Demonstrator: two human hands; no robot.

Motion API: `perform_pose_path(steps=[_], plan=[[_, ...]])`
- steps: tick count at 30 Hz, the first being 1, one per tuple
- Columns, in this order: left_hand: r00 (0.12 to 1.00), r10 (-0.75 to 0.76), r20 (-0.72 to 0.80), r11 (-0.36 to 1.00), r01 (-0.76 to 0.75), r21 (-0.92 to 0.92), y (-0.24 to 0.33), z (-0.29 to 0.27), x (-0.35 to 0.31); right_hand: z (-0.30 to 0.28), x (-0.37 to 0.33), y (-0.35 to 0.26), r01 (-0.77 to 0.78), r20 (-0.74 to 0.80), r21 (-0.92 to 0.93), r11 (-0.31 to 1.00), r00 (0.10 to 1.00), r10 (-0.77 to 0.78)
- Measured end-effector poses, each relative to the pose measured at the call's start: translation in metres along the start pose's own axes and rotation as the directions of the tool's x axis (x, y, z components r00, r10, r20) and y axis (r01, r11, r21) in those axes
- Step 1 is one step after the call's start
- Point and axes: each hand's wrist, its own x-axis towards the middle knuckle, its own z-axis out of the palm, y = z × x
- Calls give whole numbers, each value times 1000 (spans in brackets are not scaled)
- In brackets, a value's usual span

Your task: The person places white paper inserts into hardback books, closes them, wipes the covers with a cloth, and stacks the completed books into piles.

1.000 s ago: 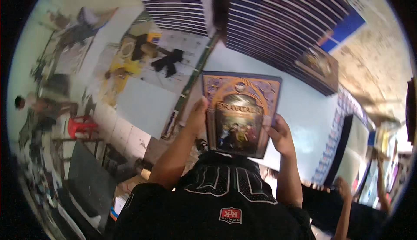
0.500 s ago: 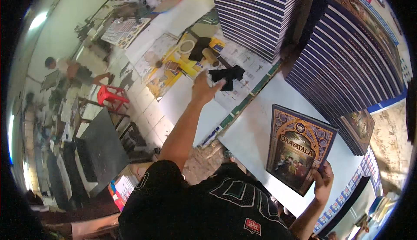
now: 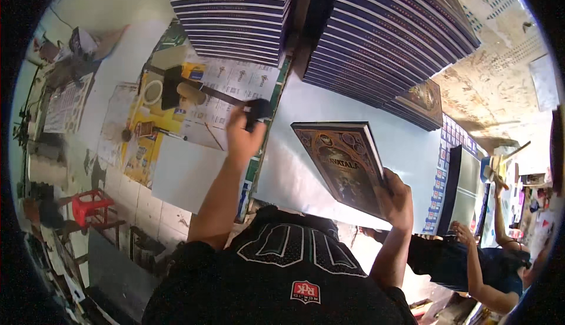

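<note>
My right hand (image 3: 395,198) grips a hardcover book (image 3: 344,166) by its lower right edge. The book has a dark, ornate cover with a picture in the middle, and is held tilted above the pale tabletop (image 3: 288,154). In my left hand (image 3: 243,140) is a bunched black cloth (image 3: 257,112), pinched between the fingers over the table's green edge strip, left of the book and apart from it. Two tall stacks of dark blue books stand beyond my hands, a left stack (image 3: 229,19) and a right stack (image 3: 382,37).
On the left table lie a tape roll (image 3: 153,92), a brown rounded block (image 3: 191,91), a pencil (image 3: 213,135) and printed sheets. A red stool (image 3: 93,207) stands at the left. At the right, another person (image 3: 471,260) works beside a long black strip (image 3: 451,190).
My left hand has taken up the black cloth from the printed sheets and brought it toward the book. The book has turned and tilted in my right hand. My view has swung to the right.
</note>
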Motion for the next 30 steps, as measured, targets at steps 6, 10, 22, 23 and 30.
perform_pose_path(steps=[6,10,22,23,30], plan=[[931,-7,364,919,150,-364,84,42,-14,16,0,-13,-53,-15,-87,995,999,52],[972,175,154,869,-79,-488,120,51,1,28,7,-23,9,0,-119,993,1000,-9],[945,178,273,965,-113,-238,180,82,39,-38,31,-16,181,202,-264,947,971,-129],[941,185,283,963,-117,-242,182,88,37,-50,33,-7,169,254,-262,950,962,-101],[829,-218,514,874,-68,480,93,124,-6,-191,52,37,54,226,-441,896,973,52]])
